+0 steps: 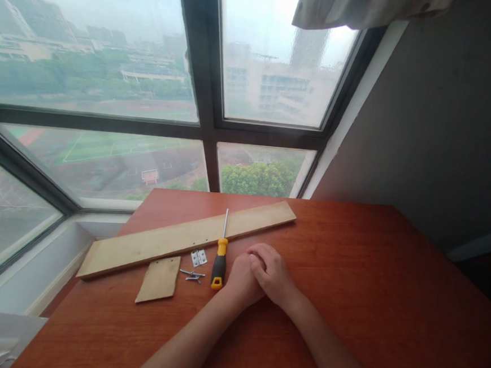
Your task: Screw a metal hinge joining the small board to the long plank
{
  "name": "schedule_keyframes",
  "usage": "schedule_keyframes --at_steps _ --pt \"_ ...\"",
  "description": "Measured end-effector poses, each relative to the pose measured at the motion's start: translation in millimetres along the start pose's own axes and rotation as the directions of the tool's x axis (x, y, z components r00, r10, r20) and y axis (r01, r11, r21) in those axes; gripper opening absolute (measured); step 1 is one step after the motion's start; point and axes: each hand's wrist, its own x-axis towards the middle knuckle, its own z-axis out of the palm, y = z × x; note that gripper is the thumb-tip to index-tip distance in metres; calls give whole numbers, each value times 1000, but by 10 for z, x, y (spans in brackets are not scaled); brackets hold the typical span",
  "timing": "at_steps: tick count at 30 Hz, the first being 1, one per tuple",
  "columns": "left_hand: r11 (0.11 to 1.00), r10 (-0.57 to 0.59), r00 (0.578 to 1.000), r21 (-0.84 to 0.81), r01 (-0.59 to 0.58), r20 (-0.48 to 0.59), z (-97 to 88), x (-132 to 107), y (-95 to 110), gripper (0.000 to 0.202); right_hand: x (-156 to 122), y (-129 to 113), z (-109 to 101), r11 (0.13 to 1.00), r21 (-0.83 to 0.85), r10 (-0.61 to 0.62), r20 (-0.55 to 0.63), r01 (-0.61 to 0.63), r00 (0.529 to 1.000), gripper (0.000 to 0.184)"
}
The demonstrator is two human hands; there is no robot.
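Observation:
My left hand (240,279) and my right hand (270,271) rest clasped together on the red-brown table (348,283), the right folded over the left, fingers closed with nothing in them. Just left of them lies a screwdriver (220,256) with a yellow and black handle, its shaft pointing away from me across a long wooden board (181,238). A small silver hinge (198,257) and a few loose screws (193,275) lie between the screwdriver and a small wooden piece (159,279).
A large window (151,86) with dark frames stands behind the table, overlooking buildings and a sports field. A grey wall (437,120) rises on the right. A white sill (66,249) runs at the left, and a curtain edge (361,6) hangs at the top.

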Motion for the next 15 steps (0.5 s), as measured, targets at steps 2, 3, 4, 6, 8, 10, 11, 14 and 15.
schedule_keyframes --at_steps 2,3,4,6,8,10,11,14,15 --pt "1000 6 1000 2 -6 1 2 0 -3 23 -1 2 1 1000 0 1 1 -1 1000 18" --pt "1000 7 1000 2 -7 0 1 0 -4 24 -1 4 3 1000 0 2 2 -2 1000 18" --pt "1000 8 1000 2 -8 -1 0 0 -6 24 -2 6 4 1000 0 2 3 -2 1000 17" --pt "1000 10 1000 3 -10 -3 1 0 -10 24 -3 10 7 1000 -1 3 4 -3 1000 17" --pt "1000 12 1000 3 -12 -6 5 1 -14 25 -4 13 9 1000 -1 4 5 -4 1000 17" --pt "1000 14 1000 2 -14 -9 13 3 -18 26 -5 12 9 1000 -1 4 7 -4 1000 18" --pt "1000 15 1000 1 -15 -11 17 4 -19 26 -5 11 8 1000 0 4 8 -4 1000 18" --pt "1000 3 1000 -5 -3 -25 25 3 -19 26 -5 6 8 1000 -1 2 8 -2 1000 18" --pt "1000 -4 999 -9 4 -32 25 2 -19 25 -5 5 9 1000 -1 2 7 -2 1000 18"
